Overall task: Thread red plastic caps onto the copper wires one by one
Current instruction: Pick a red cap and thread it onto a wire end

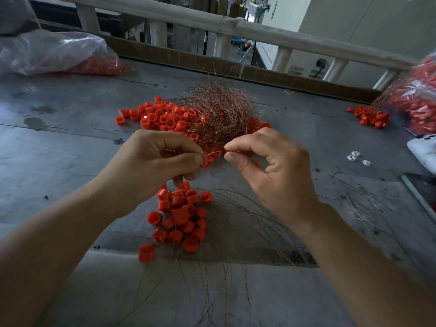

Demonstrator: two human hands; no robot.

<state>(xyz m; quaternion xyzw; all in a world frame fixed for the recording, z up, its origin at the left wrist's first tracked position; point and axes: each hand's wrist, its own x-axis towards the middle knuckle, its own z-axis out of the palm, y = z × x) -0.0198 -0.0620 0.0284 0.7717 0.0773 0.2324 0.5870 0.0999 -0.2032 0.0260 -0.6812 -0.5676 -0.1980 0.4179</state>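
My left hand [160, 156] and my right hand [266, 166] are held close together over the grey table [70, 142], fingertips almost meeting. Each pinches a thin copper wire [215, 152] between thumb and forefinger. A sliver of red shows inside my left fingers; I cannot tell whether it is a cap. Behind the hands lies a tangled bundle of copper wires [219, 114] on a heap of loose red caps [160, 115]. Below the hands sits a cluster of red caps with wires through them [184, 218], their wires fanning toward me.
A clear plastic bag of red caps [59, 53] lies at the back left. Another bag with caps and wires [415, 95] sits at the right, with loose caps [370, 116] beside it. Small white pieces [355, 155] and a white object [424, 152] are at the right edge. A railing [212, 22] runs behind.
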